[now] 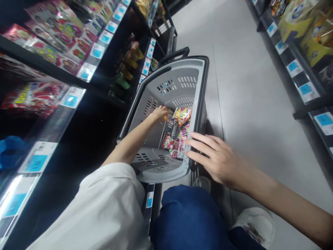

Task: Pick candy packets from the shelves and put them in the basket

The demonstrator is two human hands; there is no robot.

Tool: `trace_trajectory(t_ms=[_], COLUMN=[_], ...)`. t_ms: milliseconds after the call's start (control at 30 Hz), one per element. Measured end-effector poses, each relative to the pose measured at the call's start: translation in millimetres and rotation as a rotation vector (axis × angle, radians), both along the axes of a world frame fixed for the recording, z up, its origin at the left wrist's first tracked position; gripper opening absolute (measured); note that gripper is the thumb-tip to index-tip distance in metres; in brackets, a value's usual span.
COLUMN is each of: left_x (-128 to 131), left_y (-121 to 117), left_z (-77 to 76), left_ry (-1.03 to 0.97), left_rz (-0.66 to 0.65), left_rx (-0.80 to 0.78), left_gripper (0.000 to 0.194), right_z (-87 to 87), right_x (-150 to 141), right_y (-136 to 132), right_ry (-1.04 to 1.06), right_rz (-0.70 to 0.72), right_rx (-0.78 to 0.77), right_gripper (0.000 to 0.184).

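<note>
In the head view, a grey shopping basket (199, 90) stands on the floor (244, 76) with its mouth toward the camera; its long axis runs away from the person's knees, leaning slightly right, and a black handle (179, 55) juts beyond the far end. The left hand (160, 113) reaches deep inside, fingers curled down at an orange packet (169, 117); whether they grip it or only touch it, I cannot tell. That packet lies low in the basket, just beside a yellow packet (182, 113), whose length slants up to the right. A purple packet (184, 130) and a pink-red packet (173, 146) lie nearer the person, the latter sloping down to the right.

The right hand (218, 159) lays nearly straight, slightly parted fingers over the basket's right rim. Left of the basket, dark shelves (96, 93) press close; on the right, pale floor gives open room as far as another shelf (309, 93). Blue-and-white price tags (36, 161) line the shelf edges, their print too blurred to read, as is the packets' lettering.
</note>
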State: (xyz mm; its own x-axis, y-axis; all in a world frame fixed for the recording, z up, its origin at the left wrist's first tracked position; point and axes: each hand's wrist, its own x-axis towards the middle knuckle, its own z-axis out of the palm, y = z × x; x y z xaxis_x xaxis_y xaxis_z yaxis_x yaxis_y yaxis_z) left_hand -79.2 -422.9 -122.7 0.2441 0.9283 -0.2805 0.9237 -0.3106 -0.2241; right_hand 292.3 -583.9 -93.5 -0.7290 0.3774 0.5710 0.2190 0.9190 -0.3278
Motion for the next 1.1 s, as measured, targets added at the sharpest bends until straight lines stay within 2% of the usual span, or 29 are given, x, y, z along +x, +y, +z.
trace_trajectory(t_ms=[167,333,433,500,600,700,800,900,967,1033,1100], left_x=[1.1,-8.0,-4.3,2.8,15.2,26.6,41.7,66.1,83.6,95.0,97.9], left_y=[-3.2,4.6,4.3,2.7,-1.4,-8.7,-20.0,-35.8,-48.4,-60.4,-68.9], left_z=[-7.3,-19.7,-19.4,-13.4,6.9,40.4,76.9,105.8,120.1,130.9,137.1], left_ry=[0.051,0.123,0.140,0.134,-0.007,-0.307,-0.572,-0.857,-1.061,-1.180,-1.225], left_rz=[-0.132,-0.122,-0.139,-0.177,-0.202,-0.161,-0.101,-0.042,0.010,0.029,0.070], left_rx=[-0.047,-0.114,-0.103,-0.100,-0.068,-0.003,0.069,0.191,0.254,0.268,0.413], left_gripper=[0.035,0.011,0.020,0.025,0.024,0.020,0.018,0.019,0.020,0.016,0.013], right_z=[-2.6,0.2,1.0,3.0,12.0,30.0,56.3,88.4,105.5,111.5,105.4], right_x=[4.4,9.6,10.0,10.7,15.6,22.3,19.5,-4.0,-30.2,-57.5,-78.0], right_y=[4.5,11.2,15.4,18.0,24.1,36.1,53.8,73.0,87.5,105.3,123.3], right_ry=[0.001,0.040,0.072,0.102,0.136,0.125,-0.001,-0.110,-0.105,-0.133,-0.183], right_rz=[-0.038,-0.057,-0.064,-0.071,-0.051,-0.061,-0.127,-0.250,-0.270,-0.209,-0.142], right_rx=[0.024,0.000,-0.043,-0.063,-0.065,-0.124,-0.213,-0.233,-0.204,-0.233,-0.361], right_gripper=[0.053,0.052,0.057,0.061,0.065,0.067,0.052,0.033,0.032,0.043,0.043])
